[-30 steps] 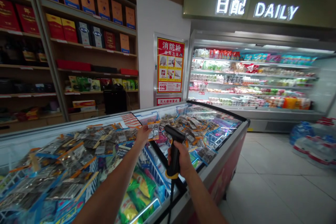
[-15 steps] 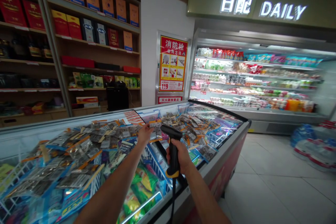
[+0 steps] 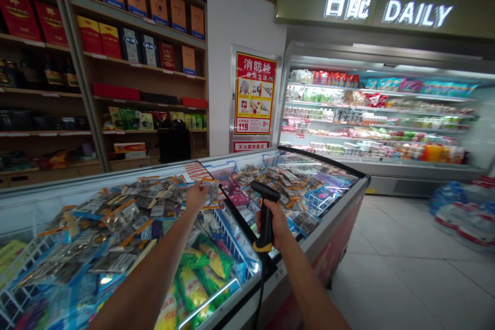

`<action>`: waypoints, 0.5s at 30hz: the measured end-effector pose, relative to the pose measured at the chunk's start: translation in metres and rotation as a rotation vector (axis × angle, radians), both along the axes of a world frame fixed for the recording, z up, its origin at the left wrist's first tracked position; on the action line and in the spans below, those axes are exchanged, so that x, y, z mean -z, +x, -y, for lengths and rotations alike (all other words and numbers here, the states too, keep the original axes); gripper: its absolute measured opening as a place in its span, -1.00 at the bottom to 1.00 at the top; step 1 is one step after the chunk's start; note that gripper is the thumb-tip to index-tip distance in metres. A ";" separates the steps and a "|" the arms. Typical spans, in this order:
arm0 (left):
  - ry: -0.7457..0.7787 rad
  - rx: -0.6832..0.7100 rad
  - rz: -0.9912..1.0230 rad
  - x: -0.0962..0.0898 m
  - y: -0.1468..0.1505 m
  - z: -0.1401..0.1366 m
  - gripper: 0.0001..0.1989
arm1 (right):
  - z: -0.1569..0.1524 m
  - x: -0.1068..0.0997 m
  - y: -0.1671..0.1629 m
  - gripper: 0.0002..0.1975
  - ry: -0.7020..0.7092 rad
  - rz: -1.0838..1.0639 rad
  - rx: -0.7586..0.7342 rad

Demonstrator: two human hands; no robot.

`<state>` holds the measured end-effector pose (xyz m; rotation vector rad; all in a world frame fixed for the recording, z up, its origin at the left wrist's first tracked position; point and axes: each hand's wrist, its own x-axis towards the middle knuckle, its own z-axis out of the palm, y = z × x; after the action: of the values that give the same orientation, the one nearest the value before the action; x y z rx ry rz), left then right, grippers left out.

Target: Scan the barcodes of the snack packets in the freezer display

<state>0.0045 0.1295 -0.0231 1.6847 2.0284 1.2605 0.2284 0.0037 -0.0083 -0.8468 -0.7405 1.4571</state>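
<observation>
My left hand (image 3: 196, 195) pinches the edge of a small clear snack packet (image 3: 211, 194) with orange trim, held above the chest freezer. To its right, my right hand (image 3: 277, 220) is wrapped round the grip of a black and yellow barcode scanner (image 3: 266, 216), whose head points left, toward the packet's side. A black cable (image 3: 261, 291) hangs from the scanner's base. Many similar packets (image 3: 127, 221) lie in a loose heap on the freezer's left glass, and another heap of packets (image 3: 280, 180) covers the right half.
Green and yellow bags (image 3: 209, 268) are inside the chest freezer (image 3: 340, 227). Boxes fill the wooden shelves (image 3: 143, 36) at the left. A lit dairy cooler (image 3: 379, 165) stands at the back right, with wrapped water bottles (image 3: 464, 216) on the floor tiles.
My left hand has moved left with the packet, away from the scanner. My right hand has shifted slightly right with the scanner, widening the gap.
</observation>
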 end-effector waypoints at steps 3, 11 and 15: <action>-0.042 -0.086 -0.101 0.000 -0.021 0.007 -0.68 | -0.003 0.000 0.008 -0.72 -0.009 0.001 0.036; 0.038 -0.306 -0.256 -0.009 -0.034 0.019 -0.62 | -0.005 0.003 0.030 -0.74 -0.038 -0.017 0.094; 0.197 -0.296 -0.246 -0.014 -0.011 0.021 -0.63 | -0.005 0.006 0.039 -0.77 -0.042 -0.016 0.112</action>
<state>-0.0066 0.1088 -0.0095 1.7475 2.4437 1.4481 0.2675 0.0088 -0.0147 -0.8944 -0.6421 1.3816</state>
